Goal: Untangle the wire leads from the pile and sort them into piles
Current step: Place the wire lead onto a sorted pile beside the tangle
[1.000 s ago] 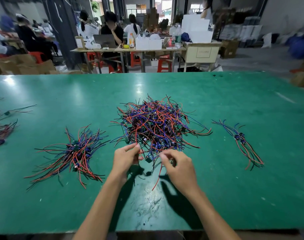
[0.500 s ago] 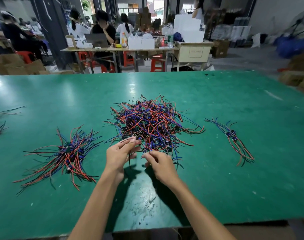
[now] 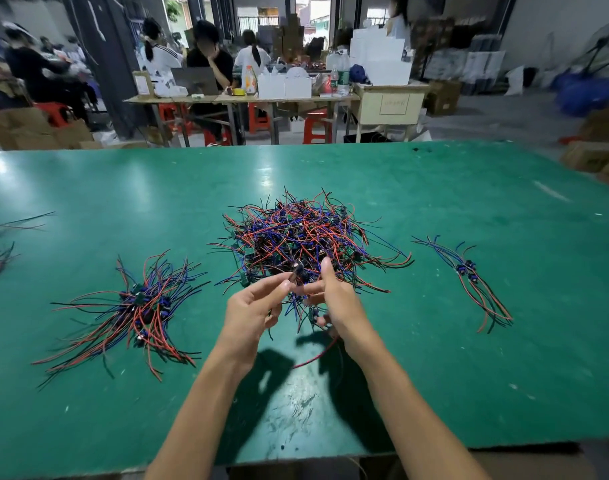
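- Head view only: green table (image 3: pixel 434 393) filled most of the picture, with both forearms reaching in from the near edge toward the middle.
- Tangled pile (image 3: pixel 306 237) of red, blue and black wire leads sat at the table's centre, just beyond the hands.
- Left hand (image 3: pixel 251 311) was raised off the table, its fingertips (image 3: pixel 285 279) drawn together and pinching a small dark component (image 3: pixel 298 270) at the near edge of the pile.
- Right hand (image 3: pixel 337 303) was held close beside the left, thumb pointing up, its fingers curled around several leads; a red lead (image 3: pixel 313 356) trailed down from beneath it toward the table.
- The two hands were nearly touching, both working on the same cluster of wires lifted from the pile's near side; exactly which leads each one held could not be told.
- Sorted left pile (image 3: pixel 136 310) lay well apart to the left of the hands, a fan of red, blue and black leads with dark connectors at its middle.
- Smaller right pile (image 3: pixel 469 275) lay well to the right, a few blue and red leads laid roughly parallel.
- More loose leads (image 3: pixel 15 225) showed at the far left edge, partly cut off.
- Beyond the table, seated people (image 3: pixel 209 64) worked at a bench (image 3: pixel 240 98) crowded with white boxes and bottles, red stools beneath it.
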Demonstrator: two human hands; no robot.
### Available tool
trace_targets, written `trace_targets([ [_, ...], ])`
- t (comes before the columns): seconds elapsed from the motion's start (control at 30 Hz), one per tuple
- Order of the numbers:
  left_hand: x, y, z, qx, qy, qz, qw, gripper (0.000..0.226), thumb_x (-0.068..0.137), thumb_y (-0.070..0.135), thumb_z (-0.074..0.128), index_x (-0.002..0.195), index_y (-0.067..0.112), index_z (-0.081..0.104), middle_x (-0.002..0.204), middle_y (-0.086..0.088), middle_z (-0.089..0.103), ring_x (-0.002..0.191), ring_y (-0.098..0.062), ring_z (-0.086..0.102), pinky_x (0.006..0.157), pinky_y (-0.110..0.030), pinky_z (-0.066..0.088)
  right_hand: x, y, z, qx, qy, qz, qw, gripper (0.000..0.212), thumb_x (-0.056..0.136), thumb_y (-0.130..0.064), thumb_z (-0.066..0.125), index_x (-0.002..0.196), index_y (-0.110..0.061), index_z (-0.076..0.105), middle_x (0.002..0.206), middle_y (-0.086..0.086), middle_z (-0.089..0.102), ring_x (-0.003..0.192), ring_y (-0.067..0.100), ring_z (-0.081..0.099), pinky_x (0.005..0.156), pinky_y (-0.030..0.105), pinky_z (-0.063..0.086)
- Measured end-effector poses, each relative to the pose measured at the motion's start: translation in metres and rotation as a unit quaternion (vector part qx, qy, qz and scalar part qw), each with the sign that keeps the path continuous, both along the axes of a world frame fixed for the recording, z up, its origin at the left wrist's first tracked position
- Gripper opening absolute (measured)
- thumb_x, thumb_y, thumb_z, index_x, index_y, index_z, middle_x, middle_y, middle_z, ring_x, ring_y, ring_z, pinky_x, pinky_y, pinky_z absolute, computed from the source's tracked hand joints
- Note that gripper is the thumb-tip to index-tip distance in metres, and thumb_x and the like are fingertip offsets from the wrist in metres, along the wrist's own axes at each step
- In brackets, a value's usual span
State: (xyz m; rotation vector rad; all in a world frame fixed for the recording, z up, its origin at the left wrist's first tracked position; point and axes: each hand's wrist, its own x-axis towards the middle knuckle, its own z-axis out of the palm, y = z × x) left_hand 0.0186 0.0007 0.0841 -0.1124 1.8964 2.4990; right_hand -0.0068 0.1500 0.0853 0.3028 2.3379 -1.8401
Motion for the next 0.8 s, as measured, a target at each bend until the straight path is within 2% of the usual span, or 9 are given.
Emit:
trace_targets([
  [0.03, 0.001, 0.000, -0.003, -0.050, 0.026, -0.005, 0.998, 0.018, 0.087, 0.011, 0.074, 0.104, 0.015, 0.078, 0.075, 0.002, 0.068, 0.054, -0.006, 0.039, 0.052, -0.016, 0.032, 0.000, 0.001, 0.006, -0.141, -0.048, 0.031, 0.988, 0.073, 0.098, -0.074, 0.026, 0.095, -0.024, 0.080, 0.093, -0.003, 0.077, 0.054, 0.011, 0.053, 0.048, 0.021, 0.036],
  [0.07, 0.002, -0.001, -0.004, -0.101, 0.052, -0.011, 0.993, 0.016, 0.088, 0.009, 0.074, 0.102, 0.015, 0.079, 0.069, 0.006, 0.067, 0.053, -0.004, 0.040, 0.051, -0.014, 0.032, 0.000, 0.003, 0.009, -0.234, -0.060, 0.046, 0.969, 0.069, 0.099, -0.072, 0.030, 0.102, -0.022, 0.079, 0.096, -0.004, 0.077, 0.054, 0.008, 0.052, 0.045, 0.020, 0.035],
  [0.1, 0.003, -0.002, -0.005, -0.152, 0.074, -0.018, 0.985, 0.015, 0.088, 0.009, 0.075, 0.099, 0.016, 0.080, 0.067, 0.009, 0.067, 0.053, -0.003, 0.041, 0.052, -0.013, 0.033, 0.000, 0.005, 0.009, -0.277, -0.041, 0.045, 0.959, 0.059, 0.100, -0.065, 0.038, 0.107, -0.023, 0.078, 0.100, -0.005, 0.077, 0.058, 0.006, 0.052, 0.048, 0.019, 0.036],
  [0.17, 0.004, -0.003, -0.006, -0.232, 0.103, -0.020, 0.967, 0.014, 0.086, 0.011, 0.078, 0.095, 0.021, 0.082, 0.067, 0.009, 0.070, 0.055, -0.005, 0.043, 0.054, -0.015, 0.036, -0.001, 0.009, 0.006, -0.289, 0.021, 0.019, 0.957, 0.032, 0.103, -0.045, 0.051, 0.108, -0.026, 0.076, 0.104, -0.006, 0.077, 0.065, 0.004, 0.049, 0.054, 0.018, 0.036],
  [0.27, 0.003, -0.006, -0.005, -0.276, 0.118, -0.009, 0.954, 0.012, 0.086, 0.014, 0.079, 0.093, 0.024, 0.082, 0.070, 0.006, 0.074, 0.057, -0.005, 0.053, 0.057, -0.017, 0.042, 0.002, 0.012, 0.001, -0.346, 0.064, 0.023, 0.936, 0.020, 0.105, -0.027, 0.052, 0.114, -0.026, 0.070, 0.108, -0.001, 0.077, 0.062, 0.003, 0.051, 0.054, 0.017, 0.036],
  [0.47, 0.002, 0.002, -0.007, -0.276, 0.103, -0.043, 0.955, 0.017, 0.088, 0.014, 0.077, 0.102, 0.025, 0.078, 0.072, 0.008, 0.073, 0.055, -0.005, 0.059, 0.060, -0.016, 0.047, 0.010, 0.012, -0.002, -0.335, 0.069, 0.023, 0.939, 0.019, 0.105, -0.031, 0.052, 0.116, -0.026, 0.066, 0.113, 0.001, 0.077, 0.070, 0.004, 0.061, 0.068, 0.027, 0.040],
  [0.63, 0.003, 0.008, -0.013, -0.271, 0.105, -0.025, 0.956, 0.015, 0.090, 0.017, 0.075, 0.090, 0.032, 0.079, 0.077, 0.003, 0.076, 0.055, -0.006, 0.052, 0.058, -0.020, 0.047, 0.013, 0.024, -0.001, -0.337, 0.068, 0.000, 0.939, 0.019, 0.103, -0.035, 0.056, 0.113, -0.025, 0.067, 0.111, -0.001, 0.077, 0.078, 0.004, 0.068, 0.064, 0.017, 0.051],
  [0.73, 0.003, 0.010, -0.012, -0.285, 0.102, -0.012, 0.953, 0.010, 0.091, 0.018, 0.074, 0.092, 0.026, 0.080, 0.077, 0.002, 0.076, 0.057, -0.007, 0.054, 0.061, -0.026, 0.048, 0.013, 0.032, -0.003, -0.323, 0.069, -0.037, 0.943, 0.018, 0.098, -0.033, 0.064, 0.109, -0.021, 0.072, 0.102, 0.000, 0.079, 0.082, 0.009, 0.073, 0.065, 0.017, 0.054],
  [0.8, 0.005, 0.012, -0.009, -0.273, 0.102, -0.017, 0.956, 0.011, 0.093, 0.014, 0.072, 0.096, 0.022, 0.079, 0.078, -0.001, 0.077, 0.058, -0.007, 0.059, 0.060, -0.021, 0.049, 0.013, 0.035, -0.004, -0.285, 0.083, -0.052, 0.954, 0.021, 0.094, -0.036, 0.068, 0.105, -0.019, 0.075, 0.099, -0.001, 0.078, 0.084, 0.009, 0.072, 0.072, 0.020, 0.053],
])
